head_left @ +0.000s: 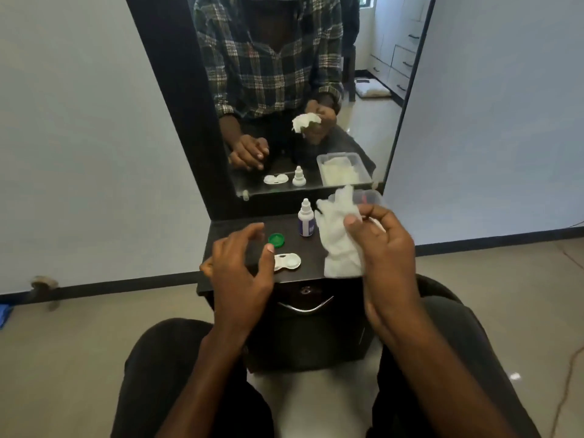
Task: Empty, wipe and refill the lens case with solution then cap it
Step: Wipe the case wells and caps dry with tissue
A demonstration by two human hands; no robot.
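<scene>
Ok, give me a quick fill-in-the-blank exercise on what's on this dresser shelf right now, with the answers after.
1. The right hand holds a crumpled white ____.
2. The loose cap lying on the shelf is coloured ____.
3. The solution bottle stands ____ on the shelf.
4. The lens case lies on the shelf with its wells ____.

Answers: tissue; green; upright; uncapped

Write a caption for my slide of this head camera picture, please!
Right hand holds a crumpled white tissue while the left hand hovers over the open white plastic lens case.
</scene>
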